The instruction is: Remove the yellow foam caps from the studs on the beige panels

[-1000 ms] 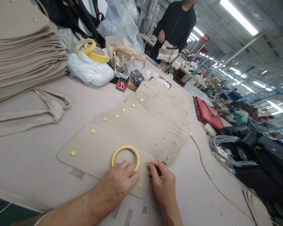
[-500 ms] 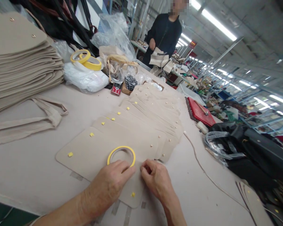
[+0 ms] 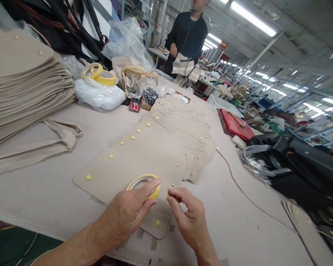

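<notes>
My left hand (image 3: 129, 208) grips a roll of yellow tape (image 3: 136, 180) between thumb and fingers, above the nearest beige panel (image 3: 100, 177). Just right of the roll, my right hand (image 3: 187, 210) pinches a small yellow piece of tape (image 3: 168, 195) between thumb and fingertips. The panel under my hands has rounded corners. A yellow tape square (image 3: 88, 177) sticks near its left corner, and another yellow square (image 3: 158, 223) near its front corner. Behind it, more beige panels (image 3: 166, 129) overlap in a fan, with yellow squares on the left and small metal studs on the right.
A tall stack of beige panels (image 3: 30, 88) stands at left, with a fabric strap (image 3: 55, 142) before it. Spare tape rolls (image 3: 105, 77) lie on a white plastic bag (image 3: 97, 95). At right are a cord (image 3: 233, 181), a red board (image 3: 235, 125) and black bags (image 3: 299, 170). A person (image 3: 187, 37) stands behind.
My right hand has lifted slightly off the panel, and a bit of yellow tape now shows in its fingertips. The tape roll has tilted in my left hand. The view has shifted slightly.
</notes>
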{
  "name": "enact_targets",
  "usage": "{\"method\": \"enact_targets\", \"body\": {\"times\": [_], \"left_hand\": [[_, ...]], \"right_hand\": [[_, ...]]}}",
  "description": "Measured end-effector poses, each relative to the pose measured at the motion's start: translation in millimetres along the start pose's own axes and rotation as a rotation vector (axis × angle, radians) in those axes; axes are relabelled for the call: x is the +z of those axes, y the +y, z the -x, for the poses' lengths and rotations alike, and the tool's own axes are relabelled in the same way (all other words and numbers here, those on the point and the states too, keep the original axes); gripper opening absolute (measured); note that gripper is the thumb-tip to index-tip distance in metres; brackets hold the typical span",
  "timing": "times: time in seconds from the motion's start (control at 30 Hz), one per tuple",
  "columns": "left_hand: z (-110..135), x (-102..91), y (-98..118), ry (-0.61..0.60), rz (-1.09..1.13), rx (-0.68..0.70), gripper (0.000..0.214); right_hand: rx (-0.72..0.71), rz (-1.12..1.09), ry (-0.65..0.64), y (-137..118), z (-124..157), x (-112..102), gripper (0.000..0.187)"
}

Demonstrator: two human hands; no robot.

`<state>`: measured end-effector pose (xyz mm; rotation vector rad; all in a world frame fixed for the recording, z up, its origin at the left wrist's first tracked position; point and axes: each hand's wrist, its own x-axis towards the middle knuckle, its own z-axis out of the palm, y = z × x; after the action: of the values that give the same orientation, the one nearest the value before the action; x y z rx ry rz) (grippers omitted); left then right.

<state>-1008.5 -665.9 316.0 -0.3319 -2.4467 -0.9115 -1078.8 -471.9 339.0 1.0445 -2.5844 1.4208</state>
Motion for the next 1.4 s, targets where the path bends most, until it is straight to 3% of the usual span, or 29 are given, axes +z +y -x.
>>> {"method": "enact_targets", "body": {"times": [0.1,0.23,0.47,0.57,0.73,0.83,0.93,1.07,1.17,1.4], "left_hand": [[1,2.4,3,-0.032,-0.008,0.011,0.037],[4,5.1,6,-0.04,-0.007,0.031,0.031],[4,3.7,11,-0.193,0.077,0.013,0.024],[-3,2.8,12,-0.215,0.022,0.017,0.027],[-15,8.2,15,-0.108,-0.001,0.097,0.027],[-16,11.3,17,-0.051,0.04,0.14,0.021],[-19,12.9,12,-0.065,-0.038,0.118,0.015],[-26,18.4,-7,-0.274,-0.32,0.013,0.008],[-24,24.3,-15,-0.382,-0.376,0.018,0.005],[-8,32.1,-10,-0.334,-0.325,0.078,0.007]], "right_hand": [[-0.165,0.051,-0.04,-12,-2,9,0.022],[-0.276,0.1,-0.036,-11,0,19,0.018],[-0.355,0.256,0.153,-4,17,31,0.016],[-0.165,0.141,0.215,-8,18,33,0.015],[0.505,-0.395,0.092,-8,6,28,0.017],[0.663,-0.513,0.155,8,-4,18,0.025],[0.754,-0.506,0.172,31,-12,5,0.033],[0.803,-0.432,0.046,50,-20,-4,0.043],[0.791,-0.358,-0.01,52,-25,-4,0.042],[0.706,-0.157,-0.118,53,-27,-3,0.032]]}}
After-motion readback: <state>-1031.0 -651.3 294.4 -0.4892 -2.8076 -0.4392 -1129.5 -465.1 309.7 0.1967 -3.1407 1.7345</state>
